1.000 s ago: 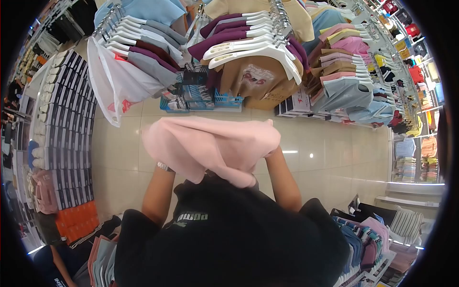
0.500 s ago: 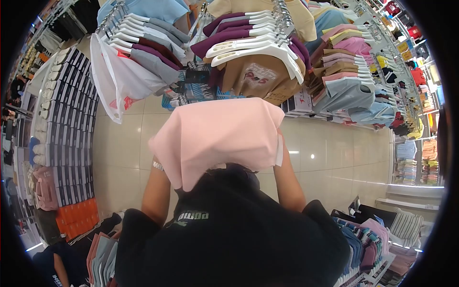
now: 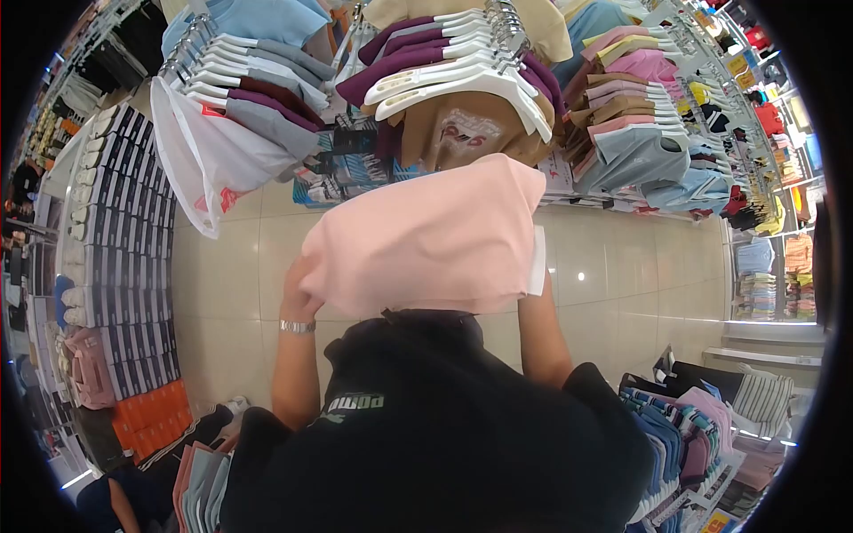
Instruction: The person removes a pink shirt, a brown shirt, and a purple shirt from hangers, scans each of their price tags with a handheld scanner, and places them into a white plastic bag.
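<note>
A folded pale pink garment [image 3: 426, 235] is held up in front of my chest, its right end higher than its left. My left hand [image 3: 304, 284], with a metal watch [image 3: 298, 326] at the wrist, is closed on the garment's left edge. On the other side, my right forearm [image 3: 542, 329] runs up under the right end; the hand and its fingers are hidden by the cloth. A flat white piece [image 3: 538, 260], perhaps card or paper, sticks out from the garment's right edge.
Ahead stand racks of shirts on white hangers [image 3: 462, 84], with a white plastic bag [image 3: 191, 164] hanging at the left one. Stacked shoe boxes [image 3: 133, 258] line the left. More hung clothes [image 3: 653, 453] are behind right. Another person's arm [image 3: 123, 505] shows at lower left.
The garment has shifted right, its right end rising and its hanging left corner no longer drooping. My left hand has come into sight on its left edge. More of the white piece shows.
</note>
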Motion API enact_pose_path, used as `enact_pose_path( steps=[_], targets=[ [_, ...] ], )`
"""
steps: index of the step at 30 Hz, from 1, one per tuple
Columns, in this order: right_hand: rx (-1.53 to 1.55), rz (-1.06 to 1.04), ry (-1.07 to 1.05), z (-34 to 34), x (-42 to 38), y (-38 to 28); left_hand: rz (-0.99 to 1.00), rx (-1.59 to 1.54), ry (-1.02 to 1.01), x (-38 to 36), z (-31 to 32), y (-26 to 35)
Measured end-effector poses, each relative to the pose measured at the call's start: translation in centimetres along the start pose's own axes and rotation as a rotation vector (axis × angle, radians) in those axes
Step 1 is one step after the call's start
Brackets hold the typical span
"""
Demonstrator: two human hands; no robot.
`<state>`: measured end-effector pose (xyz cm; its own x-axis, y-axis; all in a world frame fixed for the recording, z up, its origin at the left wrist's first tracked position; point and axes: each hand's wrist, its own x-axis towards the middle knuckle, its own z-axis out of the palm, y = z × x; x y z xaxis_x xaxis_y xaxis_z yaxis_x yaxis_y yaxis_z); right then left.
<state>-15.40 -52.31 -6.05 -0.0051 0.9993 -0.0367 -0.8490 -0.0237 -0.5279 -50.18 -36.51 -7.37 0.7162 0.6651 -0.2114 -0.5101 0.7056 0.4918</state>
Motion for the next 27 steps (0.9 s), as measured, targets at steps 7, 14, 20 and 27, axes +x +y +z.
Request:
enact_pose_path(
  steps=[7,14,20,27],
  targets=[
    [-0.048,0.005,0.004,0.8,0.6,-0.4,0.073,0.228,0.081,2.3,1.7,0.4],
    [-0.125,-0.002,0.083,1.8,-0.5,-1.5,-0.053,0.535,-0.003,-0.1,-0.4,0.5],
    [-0.618,0.084,0.433,7.3,0.8,-3.4,-0.447,1.092,-0.095,3.2,-6.8,-2.7],
    [-1.387,0.370,-0.172,16.3,4.9,3.2,-0.153,0.456,0.101,10.7,0.0,-8.6]
  ],
)
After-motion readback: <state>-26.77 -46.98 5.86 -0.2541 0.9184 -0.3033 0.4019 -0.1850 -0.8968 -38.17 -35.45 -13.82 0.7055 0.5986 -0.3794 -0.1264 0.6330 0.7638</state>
